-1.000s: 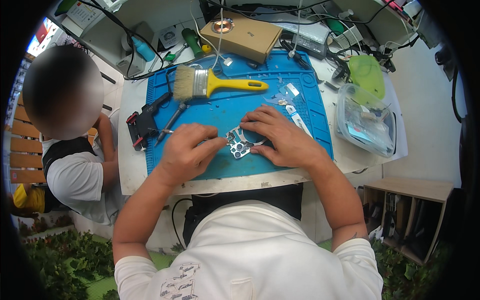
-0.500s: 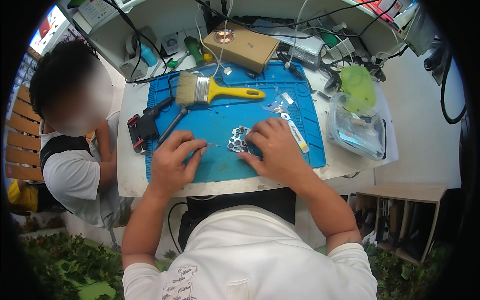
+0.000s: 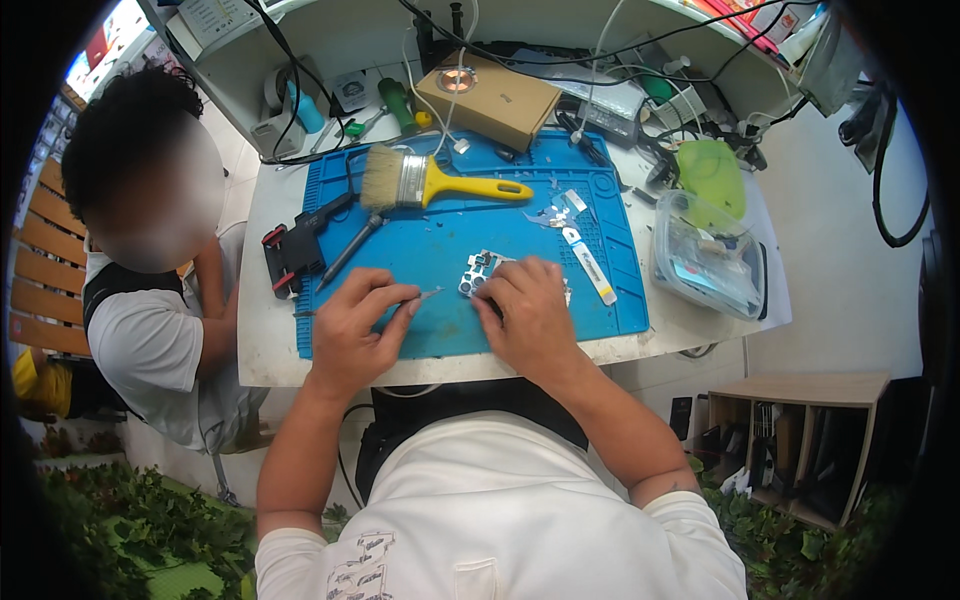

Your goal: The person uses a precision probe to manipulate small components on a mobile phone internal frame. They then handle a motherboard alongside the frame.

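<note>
Tool [image 3: 433, 294], pinched by left hand [image 3: 362, 318], pointing lengthwise rightward toward metal plate [image 3: 476, 274] gripped by right hand [image 3: 530, 308]

Dark lettering ran along the white, yellow-ended strip [image 3: 588, 266] on the blue mat [image 3: 430, 240]. Dark printed design marked the white shirt [image 3: 510, 510], low left. Brown carton [image 3: 512, 88] bore a small dark mark. White box [image 3: 208, 20], upper left: print too small to read.

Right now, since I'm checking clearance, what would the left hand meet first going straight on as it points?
The left hand would likely meet the silver perforated metal plate, though depth is unclear.
</note>
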The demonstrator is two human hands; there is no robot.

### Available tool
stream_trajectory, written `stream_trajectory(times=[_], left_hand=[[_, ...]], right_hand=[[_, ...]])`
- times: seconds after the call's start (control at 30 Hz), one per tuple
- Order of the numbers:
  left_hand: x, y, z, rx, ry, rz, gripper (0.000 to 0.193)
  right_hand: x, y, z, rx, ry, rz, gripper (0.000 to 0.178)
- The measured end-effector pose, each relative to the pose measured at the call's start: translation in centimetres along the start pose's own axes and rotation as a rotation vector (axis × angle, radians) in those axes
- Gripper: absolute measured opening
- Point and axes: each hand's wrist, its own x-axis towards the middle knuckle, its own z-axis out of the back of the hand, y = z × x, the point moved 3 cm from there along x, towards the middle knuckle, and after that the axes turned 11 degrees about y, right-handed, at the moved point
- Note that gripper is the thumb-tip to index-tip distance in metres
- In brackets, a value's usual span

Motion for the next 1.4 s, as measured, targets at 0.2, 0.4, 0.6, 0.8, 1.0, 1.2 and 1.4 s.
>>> stream_trajectory(times=[0.2, 0.4, 0.6, 0.8, 1.0, 1.2, 1.4], left_hand=[[0.5, -0.6, -0.2, 0.01, 0.037, 0.02, 0.017], [0.6, -1.1, -0.9, -0.032, 0.128, 0.092, 0.02], [1.1, -1.7, -1.0, -0.131, 0.14, 0.168, 0.027], [1.0, -1.2, -2.1, -0.098, 0.165, 0.225, 0.023], [1.4, -1.0, -3.7, -0.005, 0.209, 0.174, 0.019], [2.2, -0.9, -4.0, -0.009, 0.24, 0.179, 0.018], [2.4, -1.3, -4.2, 0.083, 0.253, 0.174, 0.018]], right_hand=[[0.0, -0.8, 0.8, 0.165, 0.058, 0.128, 0.034], [-0.5, -2.8, 4.6, -0.071, 0.114, -0.03, 0.053], [-0.6, -1.7, 3.3, -0.036, 0.175, -0.166, 0.072], [-0.9, -0.4, 2.2, -0.066, 0.044, -0.132, 0.078], [-1.4, -0.9, 1.3, -0.047, 0.017, -0.138, 0.076], [-1.5, -1.1, 1.2, -0.036, -0.004, -0.141, 0.075], [-1.6, -1.2, 1.1, -0.019, 0.0, -0.152, 0.076]])
